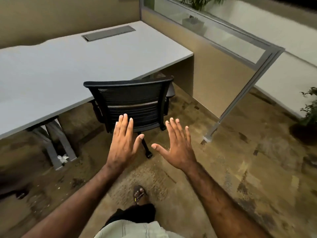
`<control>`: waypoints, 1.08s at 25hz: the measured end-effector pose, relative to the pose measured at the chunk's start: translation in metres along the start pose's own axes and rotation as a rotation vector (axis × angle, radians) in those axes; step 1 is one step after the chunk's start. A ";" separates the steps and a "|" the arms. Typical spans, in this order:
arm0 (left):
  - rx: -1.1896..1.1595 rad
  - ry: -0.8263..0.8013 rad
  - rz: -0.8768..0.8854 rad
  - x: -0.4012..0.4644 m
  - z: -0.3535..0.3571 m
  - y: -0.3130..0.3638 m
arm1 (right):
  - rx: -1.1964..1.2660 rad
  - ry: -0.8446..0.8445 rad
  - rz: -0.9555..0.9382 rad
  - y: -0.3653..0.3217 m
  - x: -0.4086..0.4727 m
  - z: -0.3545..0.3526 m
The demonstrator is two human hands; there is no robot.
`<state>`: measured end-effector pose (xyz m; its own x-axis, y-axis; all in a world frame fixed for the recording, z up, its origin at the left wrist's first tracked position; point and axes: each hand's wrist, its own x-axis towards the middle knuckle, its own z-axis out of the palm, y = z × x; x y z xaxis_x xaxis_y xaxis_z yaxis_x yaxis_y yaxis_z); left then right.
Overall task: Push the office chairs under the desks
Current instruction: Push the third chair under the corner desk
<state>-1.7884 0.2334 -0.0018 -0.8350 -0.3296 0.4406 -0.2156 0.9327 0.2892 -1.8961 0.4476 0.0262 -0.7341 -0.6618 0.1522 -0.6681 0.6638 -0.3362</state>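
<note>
both hands (122,145) (177,145) spread empty; chair (132,100) seat front hidden under desk (68,66).

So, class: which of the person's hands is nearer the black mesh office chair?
Left. The left hand reaches toward the black mesh office chair's backrest, overlapping it in view; the right hand is off its right edge.

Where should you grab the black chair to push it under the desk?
Take the black chair by the top rail of its backrest, from behind. The back faces the open left hand and right hand, the rail is a wide bar, and its seat already points toward the desk.
</note>
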 end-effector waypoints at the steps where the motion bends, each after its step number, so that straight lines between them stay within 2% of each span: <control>1: 0.010 0.022 0.010 0.006 -0.002 0.002 | -0.002 0.034 -0.009 -0.001 0.007 -0.003; 3: 0.020 0.030 -0.014 0.041 0.006 -0.015 | 0.027 0.058 -0.057 0.001 0.057 0.003; 7: 0.032 0.144 -0.034 0.108 0.009 -0.048 | 0.024 0.147 -0.153 0.002 0.144 0.001; 12: 0.088 0.175 -0.135 0.169 0.018 -0.106 | -0.011 0.115 -0.232 0.005 0.238 0.007; 18: 0.201 0.105 -0.291 0.183 0.023 -0.132 | -0.094 0.058 -0.219 0.021 0.284 0.016; 24: 0.259 0.217 -0.362 0.192 0.039 -0.123 | -0.035 0.163 -0.297 0.043 0.309 0.027; 27: 0.307 0.235 -0.427 0.194 0.054 -0.097 | 0.005 0.135 -0.346 0.071 0.323 0.020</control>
<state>-1.9565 0.0864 0.0099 -0.5144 -0.6771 0.5262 -0.6752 0.6981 0.2383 -2.1782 0.2745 0.0332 -0.4743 -0.7949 0.3783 -0.8793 0.4068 -0.2478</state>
